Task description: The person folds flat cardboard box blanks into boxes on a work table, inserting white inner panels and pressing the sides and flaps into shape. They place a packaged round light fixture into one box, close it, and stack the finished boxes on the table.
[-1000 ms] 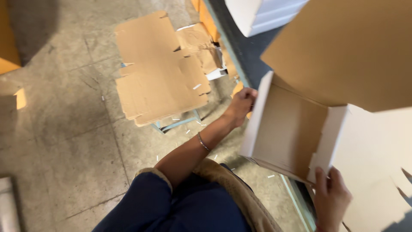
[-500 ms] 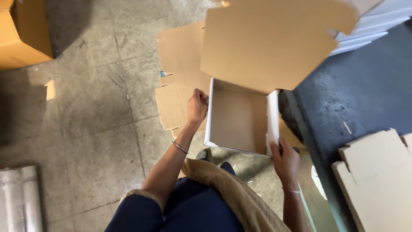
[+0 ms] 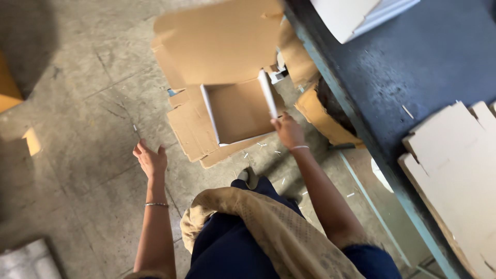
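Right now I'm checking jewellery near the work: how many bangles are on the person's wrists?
2: one thin bangle on the left wrist, behind the open left hand; one on the right wrist, behind the right hand gripping the folded box.

One open cardboard box (image 3: pixel 238 109). Two hands: left hand (image 3: pixel 150 160), right hand (image 3: pixel 288 131). Two bracelets (image 3: pixel 156 204). Several flat cardboard sheets (image 3: pixel 192 129) on floor; exact count unclear.
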`<state>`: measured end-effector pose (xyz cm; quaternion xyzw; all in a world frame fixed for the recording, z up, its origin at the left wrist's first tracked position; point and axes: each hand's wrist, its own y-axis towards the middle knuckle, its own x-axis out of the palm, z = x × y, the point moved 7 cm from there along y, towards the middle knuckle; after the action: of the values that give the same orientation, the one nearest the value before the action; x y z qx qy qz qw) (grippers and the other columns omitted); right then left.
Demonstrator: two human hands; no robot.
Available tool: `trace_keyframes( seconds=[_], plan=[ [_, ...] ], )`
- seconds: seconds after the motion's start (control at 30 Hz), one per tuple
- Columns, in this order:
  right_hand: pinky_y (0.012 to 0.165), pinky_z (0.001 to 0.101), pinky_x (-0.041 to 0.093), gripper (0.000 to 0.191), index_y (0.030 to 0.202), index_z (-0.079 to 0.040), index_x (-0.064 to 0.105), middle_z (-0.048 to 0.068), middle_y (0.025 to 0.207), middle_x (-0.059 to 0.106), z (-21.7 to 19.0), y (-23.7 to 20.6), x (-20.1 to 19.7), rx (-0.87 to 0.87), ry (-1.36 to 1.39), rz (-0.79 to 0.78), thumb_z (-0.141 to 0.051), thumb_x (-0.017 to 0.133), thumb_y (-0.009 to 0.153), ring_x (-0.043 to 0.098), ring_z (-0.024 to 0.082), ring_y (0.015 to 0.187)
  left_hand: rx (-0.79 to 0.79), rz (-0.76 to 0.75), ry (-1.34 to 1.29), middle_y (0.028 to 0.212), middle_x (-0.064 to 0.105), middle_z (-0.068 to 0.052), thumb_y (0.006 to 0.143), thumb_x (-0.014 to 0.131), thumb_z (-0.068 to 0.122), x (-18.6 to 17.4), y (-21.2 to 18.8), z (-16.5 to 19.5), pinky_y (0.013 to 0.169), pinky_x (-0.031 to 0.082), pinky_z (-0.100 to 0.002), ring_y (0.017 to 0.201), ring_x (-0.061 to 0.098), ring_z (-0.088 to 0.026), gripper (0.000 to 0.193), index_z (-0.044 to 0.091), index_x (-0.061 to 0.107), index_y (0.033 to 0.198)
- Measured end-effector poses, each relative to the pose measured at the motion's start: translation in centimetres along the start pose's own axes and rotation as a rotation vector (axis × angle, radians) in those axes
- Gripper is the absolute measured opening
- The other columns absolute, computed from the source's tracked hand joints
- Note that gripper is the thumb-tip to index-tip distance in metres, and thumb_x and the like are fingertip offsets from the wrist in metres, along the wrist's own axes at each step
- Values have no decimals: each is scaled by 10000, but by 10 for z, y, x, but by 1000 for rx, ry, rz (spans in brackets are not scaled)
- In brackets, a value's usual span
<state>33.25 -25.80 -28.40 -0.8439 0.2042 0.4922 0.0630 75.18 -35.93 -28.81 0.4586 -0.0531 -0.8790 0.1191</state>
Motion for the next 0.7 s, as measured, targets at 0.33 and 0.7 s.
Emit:
trace_keyframes(
  seconds=[0.33, 0.7],
  plan=[
    [845, 469, 543, 326, 1118, -93, 730, 146, 1107, 737, 49, -108, -9, 129, 125, -312, -328, 666, 901, 699, 364, 989, 583, -415, -85, 1458, 486, -216, 843, 798, 251, 119, -85, 167, 1047, 401, -554, 1306, 482, -443, 558, 126, 584, 1343],
    [795, 345, 572, 187, 1189, -38, 714, 116, 1107, 769, 210, -364, -320, 684, -47, 844, -141, 648, 1048, 715, 218, 892, 978, -777, -643, 1504, 523, -248, 1091, 552, 311, 163, -297, 451, 1182, 357, -491, 1404, 484, -420, 524, -42, 497, 1475]
  ],
)
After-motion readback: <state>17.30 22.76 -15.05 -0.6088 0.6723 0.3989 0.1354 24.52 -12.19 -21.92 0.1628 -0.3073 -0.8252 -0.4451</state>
